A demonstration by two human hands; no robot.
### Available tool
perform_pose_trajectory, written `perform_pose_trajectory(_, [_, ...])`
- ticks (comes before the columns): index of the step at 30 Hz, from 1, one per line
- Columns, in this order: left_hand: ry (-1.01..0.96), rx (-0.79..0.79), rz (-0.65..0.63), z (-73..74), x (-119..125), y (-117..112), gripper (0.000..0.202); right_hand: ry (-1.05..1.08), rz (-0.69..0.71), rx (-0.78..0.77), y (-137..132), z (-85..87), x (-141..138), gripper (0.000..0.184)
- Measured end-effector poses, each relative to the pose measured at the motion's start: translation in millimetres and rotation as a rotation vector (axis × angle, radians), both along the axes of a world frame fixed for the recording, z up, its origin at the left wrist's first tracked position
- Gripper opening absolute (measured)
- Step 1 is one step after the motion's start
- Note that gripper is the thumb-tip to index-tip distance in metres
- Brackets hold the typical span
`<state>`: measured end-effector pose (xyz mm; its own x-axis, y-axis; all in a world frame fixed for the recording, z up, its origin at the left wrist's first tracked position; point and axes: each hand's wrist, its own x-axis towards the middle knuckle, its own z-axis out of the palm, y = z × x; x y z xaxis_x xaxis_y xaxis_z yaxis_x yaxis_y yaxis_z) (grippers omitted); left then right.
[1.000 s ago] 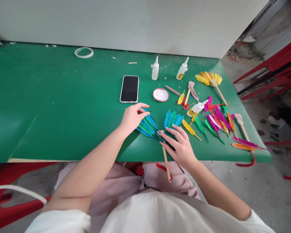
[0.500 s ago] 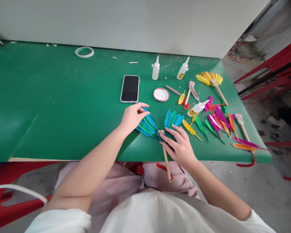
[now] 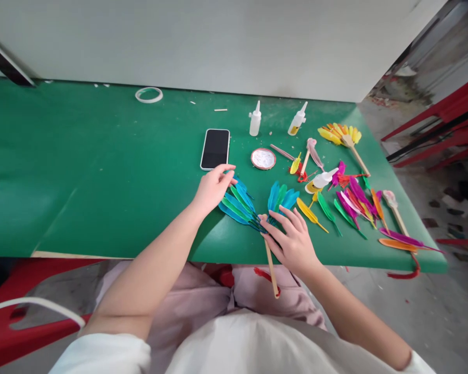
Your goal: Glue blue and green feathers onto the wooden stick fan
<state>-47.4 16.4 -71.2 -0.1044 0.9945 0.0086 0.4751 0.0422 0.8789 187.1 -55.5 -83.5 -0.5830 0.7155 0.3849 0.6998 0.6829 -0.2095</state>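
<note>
A feather fan (image 3: 242,205) of blue and green feathers lies at the table's front edge. Its feathers split into a left and a right cluster, and its wooden handle (image 3: 272,267) sticks out past the edge. My right hand (image 3: 294,241) rests over the fan's base; thumb and forefinger hold it where feathers meet handle, the other fingers spread over the right cluster. At the tips of the left cluster is my left hand (image 3: 214,189), thumb and fingers slightly apart. I cannot tell whether it touches a feather. A loose yellow feather (image 3: 311,215) lies right of the fan.
Behind the fan are a phone (image 3: 215,149), a small round dish (image 3: 263,159) and glue bottles (image 3: 255,120). Loose colored feathers (image 3: 359,200) and a yellow feather fan (image 3: 341,134) lie to the right. A tape roll (image 3: 148,95) sits near the back wall.
My left thumb and fingers have drawn closer together and shifted slightly at the feather tips. My right hand stays on the fan's base. The whole view has shifted a little.
</note>
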Motion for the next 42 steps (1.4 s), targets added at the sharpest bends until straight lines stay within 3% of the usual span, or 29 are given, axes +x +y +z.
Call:
perform_pose_trajectory(4, [0.148, -0.032, -0.119, 3.9, 5.8, -5.3, 0.041, 0.002, 0.005, 0.003, 0.1, -0.5, 0.1, 0.032])
perform_pose_trajectory(13, [0.112, -0.092, -0.208, 2.1, 0.0, -3.8, 0.046, -0.02, 0.002, -0.005, -0.9, -0.6, 0.2, 0.033])
perform_pose_trajectory(33, [0.25, -0.018, -0.178, -0.1, 14.1, -6.0, 0.041, 0.044, -0.036, -0.025, -2.5, 0.5, 1.1, 0.039])
perform_pose_trajectory(42, [0.296, -0.007, -0.173, -2.5, 14.4, -6.5, 0.04, 0.022, 0.019, -0.024, -1.2, -0.8, 0.7, 0.027])
